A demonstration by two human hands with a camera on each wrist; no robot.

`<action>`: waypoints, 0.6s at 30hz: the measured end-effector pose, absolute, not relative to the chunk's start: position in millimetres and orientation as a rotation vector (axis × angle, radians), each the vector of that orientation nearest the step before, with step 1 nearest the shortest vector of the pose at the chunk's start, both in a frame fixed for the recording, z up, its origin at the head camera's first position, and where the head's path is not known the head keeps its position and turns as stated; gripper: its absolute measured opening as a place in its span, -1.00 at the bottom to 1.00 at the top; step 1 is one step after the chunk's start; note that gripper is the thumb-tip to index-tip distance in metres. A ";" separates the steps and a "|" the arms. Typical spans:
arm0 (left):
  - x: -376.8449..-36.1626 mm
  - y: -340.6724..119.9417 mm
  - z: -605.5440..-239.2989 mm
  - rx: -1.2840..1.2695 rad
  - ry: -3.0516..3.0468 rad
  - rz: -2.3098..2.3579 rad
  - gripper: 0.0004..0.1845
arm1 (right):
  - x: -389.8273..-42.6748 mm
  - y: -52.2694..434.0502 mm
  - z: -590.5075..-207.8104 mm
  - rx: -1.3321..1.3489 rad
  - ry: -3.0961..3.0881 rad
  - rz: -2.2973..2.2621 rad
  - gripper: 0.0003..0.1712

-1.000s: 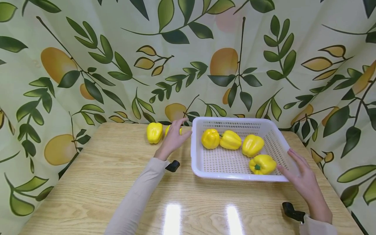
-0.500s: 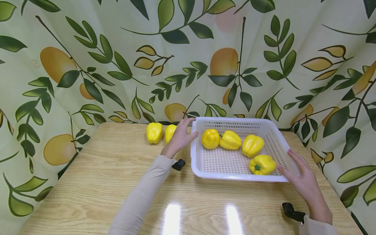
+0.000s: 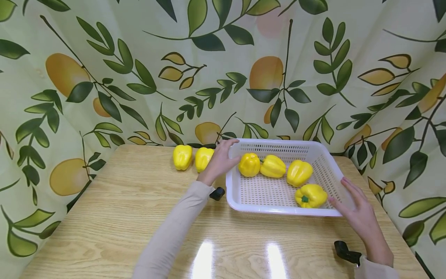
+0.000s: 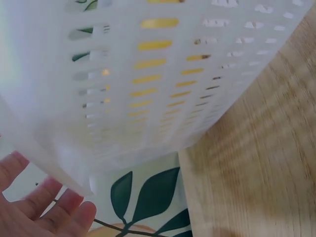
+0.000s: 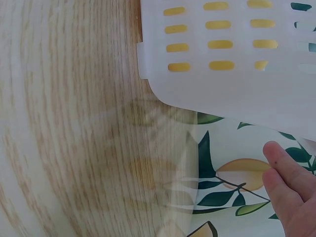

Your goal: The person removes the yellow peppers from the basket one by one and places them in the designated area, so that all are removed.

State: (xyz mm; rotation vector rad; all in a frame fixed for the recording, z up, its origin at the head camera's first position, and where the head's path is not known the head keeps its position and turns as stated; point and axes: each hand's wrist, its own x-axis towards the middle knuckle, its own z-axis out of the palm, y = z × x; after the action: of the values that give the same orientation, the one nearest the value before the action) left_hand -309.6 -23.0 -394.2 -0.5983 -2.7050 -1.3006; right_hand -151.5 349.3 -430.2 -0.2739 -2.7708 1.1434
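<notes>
Where hands (image 3: pixel 223 161) flank it: basket (image 3: pixel 324 164).

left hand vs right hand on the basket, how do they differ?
The left hand is at the white basket's far left corner, its fingers by the rim; the right hand lies at the near right side with straight fingers. The left hand sits next to two yellow peppers on the table; the right does not. Both have beige sleeves.

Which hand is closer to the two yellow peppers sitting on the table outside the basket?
The left hand. It rests at the white basket's far left corner, right beside the two peppers on the table. The right hand is at the basket's near right side, far from them.
</notes>
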 end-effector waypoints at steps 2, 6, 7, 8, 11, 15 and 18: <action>-310.1 -20.3 -393.5 -0.606 -2.713 -1.286 -0.41 | -151.5 349.3 -430.3 -0.278 -2.771 1.145 -0.04; -309.6 -14.7 -392.9 -0.611 -2.733 -1.282 -0.37 | -152.0 349.8 -431.1 -0.282 -2.764 1.159 -0.04; -309.5 -13.3 -392.8 -0.611 -2.737 -1.286 -0.37 | -152.1 349.8 -431.3 -0.282 -2.764 1.157 -0.04; -309.2 -12.1 -392.5 -0.615 -2.740 -1.287 -0.36 | -152.2 349.7 -431.5 -0.283 -2.763 1.158 -0.04; -309.1 -8.3 -391.2 -0.632 -2.746 -1.287 -0.34 | -152.6 349.6 -431.6 -0.286 -2.765 1.156 -0.04; -309.5 -4.2 -389.8 -0.667 -2.754 -1.281 -0.35 | -153.0 349.5 -430.9 -0.289 -2.770 1.149 -0.04; -309.8 -2.7 -389.4 -0.699 -2.764 -1.286 -0.36 | -153.1 349.0 -430.7 -0.293 -2.773 1.142 -0.04</action>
State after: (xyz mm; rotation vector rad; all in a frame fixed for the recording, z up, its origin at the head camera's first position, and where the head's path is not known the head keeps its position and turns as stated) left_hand -309.8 -2.7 -389.4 -0.6988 -2.7636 -1.2865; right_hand -153.1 349.0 -430.7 -0.2930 -2.7730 1.1422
